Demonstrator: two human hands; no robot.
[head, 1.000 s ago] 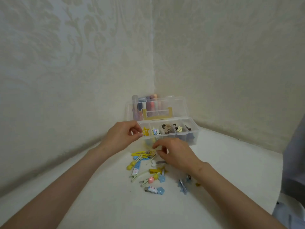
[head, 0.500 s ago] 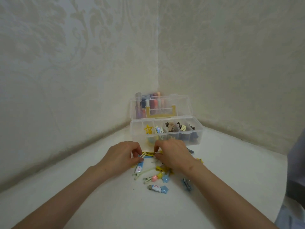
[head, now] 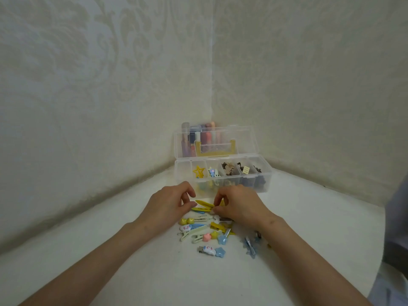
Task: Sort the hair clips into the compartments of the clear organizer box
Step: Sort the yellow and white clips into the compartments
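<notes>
The clear organizer box [head: 263, 187] stands open in the room's corner, its compartments holding a yellow star clip [head: 198, 171], a pale clip and several dark ones. In front of it lies a loose pile of hair clips [head: 205, 231] in yellow, blue, green and pink. My left hand [head: 171, 206] and my right hand [head: 237, 204] meet above the pile. Each pinches an end of two long yellow clips [head: 204, 206] held between them.
The box's raised lid [head: 247, 138] leans toward the wall, with coloured tubes [head: 198, 138] standing behind it. Patterned walls close in left and right. A blue clip [head: 250, 247] lies apart to the right. Grey fabric [head: 397, 228] shows at the right edge.
My left hand came down from the box's left compartments to the pile. Both hands now hold the yellow clips, lifted slightly off the surface.
</notes>
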